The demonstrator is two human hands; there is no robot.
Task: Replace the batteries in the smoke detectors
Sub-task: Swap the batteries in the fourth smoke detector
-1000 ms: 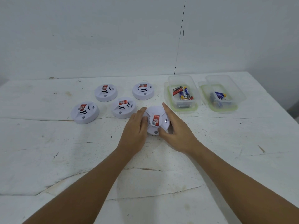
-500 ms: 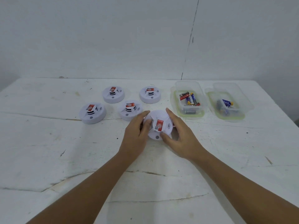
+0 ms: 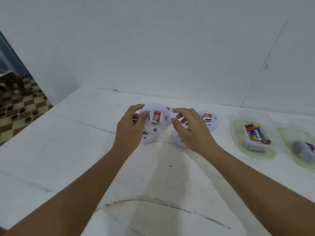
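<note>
Red label (image 3: 157, 116) (writing blurred) on detector (image 3: 156, 121)

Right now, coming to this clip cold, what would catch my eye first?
The white smoke detector with its red label, lifted off the table at centre, gripped by the left hand; the right hand hovers beside it with curled fingers. To the right sits a clear container holding coloured batteries, and another smoke detector rests on the white table behind the right hand.
</note>
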